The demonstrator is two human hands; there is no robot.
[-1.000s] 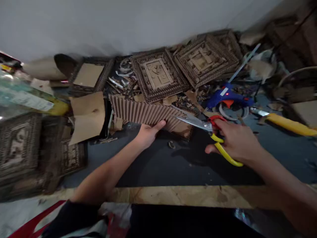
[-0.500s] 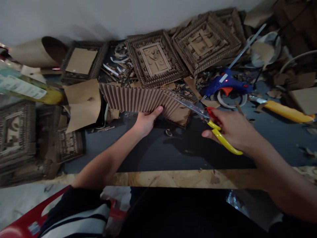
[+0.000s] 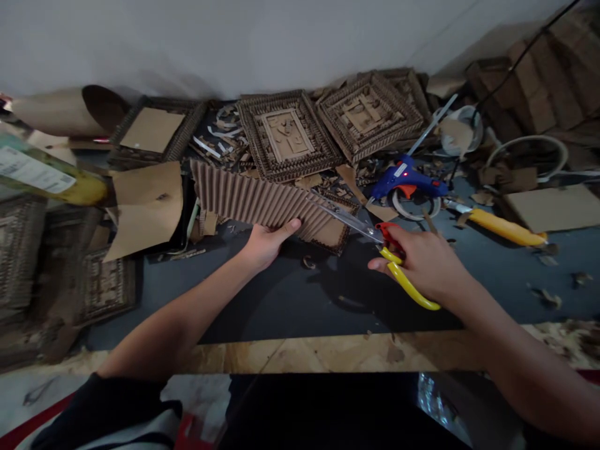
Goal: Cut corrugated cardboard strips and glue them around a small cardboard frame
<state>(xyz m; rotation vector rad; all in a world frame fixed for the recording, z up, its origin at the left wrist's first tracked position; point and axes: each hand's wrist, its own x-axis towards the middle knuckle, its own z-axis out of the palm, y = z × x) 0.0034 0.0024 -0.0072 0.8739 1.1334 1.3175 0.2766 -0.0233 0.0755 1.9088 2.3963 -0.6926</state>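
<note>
A strip of corrugated cardboard (image 3: 244, 195), its ridges facing up, is gripped along its near edge by my left hand (image 3: 269, 244), thumb on top. My right hand (image 3: 419, 259) holds a pair of scissors (image 3: 359, 226) with red and yellow handles. Their blades point left and reach the right part of the strip; whether they are closed on it I cannot tell. Under the blades lies a small cardboard piece with a toothed edge (image 3: 332, 232). My left fingers are hidden beneath the strip.
Layered cardboard frames (image 3: 255, 140) line the wall. At right lie a blue glue gun (image 3: 407, 178), a tape roll (image 3: 417, 209) and a yellow-handled tool (image 3: 506, 226). A bottle (image 3: 51, 175) and folded cardboard (image 3: 145, 209) are on the left. The wooden table edge (image 3: 300, 355) runs in front.
The view has shifted, showing more of the wall and of the right side. The strip tilts down a little more to the right. Both hands keep their holds.
</note>
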